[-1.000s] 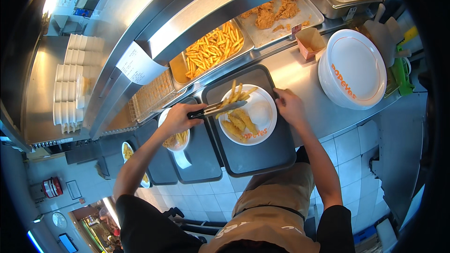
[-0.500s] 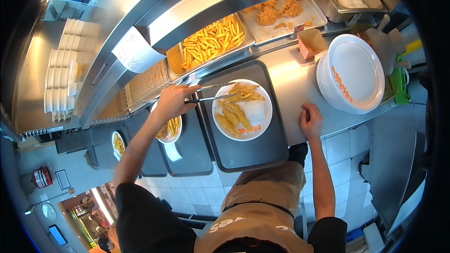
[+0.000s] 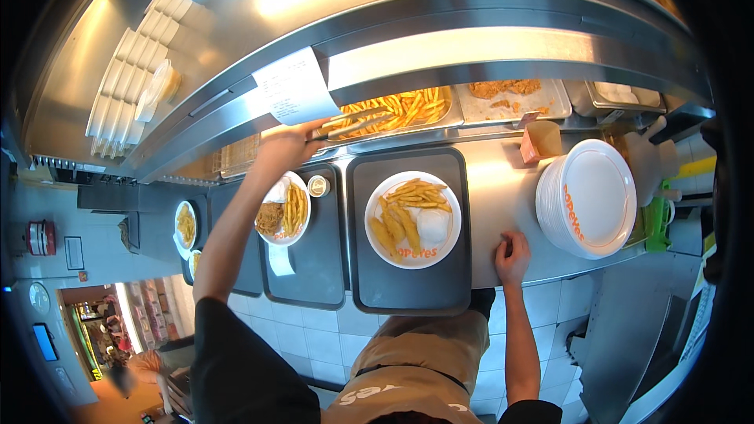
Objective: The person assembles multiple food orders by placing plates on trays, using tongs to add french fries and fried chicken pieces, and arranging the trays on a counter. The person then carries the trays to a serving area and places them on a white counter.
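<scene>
Currently, left hand [image 3: 289, 148]: closed around tongs [image 3: 349, 129], stretched forward just below the paper slip [image 3: 297, 88].
Tongs: pointing rightward and slightly away from body, with arms spread; over the fries, touching or hovering, cannot tell.
Right hand [image 3: 512, 257]: at counter edge, apart from left; fingers curled, nothing seen in grasp, cannot tell how tightly closed.
Fries [image 3: 420, 105]: in metal pan [image 3: 458, 115], right of left hand and slightly forward, running left-right, partly hidden under shelf.
Nearer hand: left, by far; right well apart from pan.
Plate [image 3: 455, 228]: between both hands sideways, nearer body than pan; holding more fries, golden strips, white rounded item.
Dark tray [image 3: 408, 292]: under plate, long side running toward body, just left of right hand.
Plate stack [image 3: 601, 196]: right of right hand, farther from body.
Red carton [image 3: 542, 143]: just beyond plate stack, toward pans.
</scene>
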The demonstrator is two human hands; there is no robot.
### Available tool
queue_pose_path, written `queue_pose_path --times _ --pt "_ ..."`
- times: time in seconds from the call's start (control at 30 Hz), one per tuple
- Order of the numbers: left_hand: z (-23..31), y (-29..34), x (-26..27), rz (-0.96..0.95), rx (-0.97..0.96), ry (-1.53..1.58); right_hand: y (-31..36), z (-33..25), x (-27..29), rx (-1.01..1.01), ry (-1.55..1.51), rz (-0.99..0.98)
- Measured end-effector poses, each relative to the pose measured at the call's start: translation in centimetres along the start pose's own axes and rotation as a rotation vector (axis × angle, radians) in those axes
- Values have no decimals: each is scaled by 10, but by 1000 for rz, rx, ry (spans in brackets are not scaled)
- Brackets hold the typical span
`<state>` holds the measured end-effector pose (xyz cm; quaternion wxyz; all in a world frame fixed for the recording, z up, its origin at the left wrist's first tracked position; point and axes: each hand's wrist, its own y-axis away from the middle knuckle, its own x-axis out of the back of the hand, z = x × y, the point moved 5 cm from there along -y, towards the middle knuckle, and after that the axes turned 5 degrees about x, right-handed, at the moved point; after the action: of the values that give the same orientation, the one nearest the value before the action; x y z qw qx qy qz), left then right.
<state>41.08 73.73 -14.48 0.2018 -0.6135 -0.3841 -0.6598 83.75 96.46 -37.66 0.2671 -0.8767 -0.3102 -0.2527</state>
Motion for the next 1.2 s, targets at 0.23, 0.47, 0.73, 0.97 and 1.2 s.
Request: queue_pose_path --times 0.23,0.47,0.73,0.97,1.2 --pt "-40 -86 -38 -287 84 60 1 2 0 -16 -7 -8" --pt "-28 -95 -66 -284 23 64 1 2 1 13 7 25" --pt "-60 -71 -34 -216 114 459 -2 0 1 -1 -2 12" --pt "-52 -74 -31 -192 126 353 -1 1 0 -8 -9 0" --pt "-65 -59 -12 -171 181 484 -1 0 1 44 22 16"
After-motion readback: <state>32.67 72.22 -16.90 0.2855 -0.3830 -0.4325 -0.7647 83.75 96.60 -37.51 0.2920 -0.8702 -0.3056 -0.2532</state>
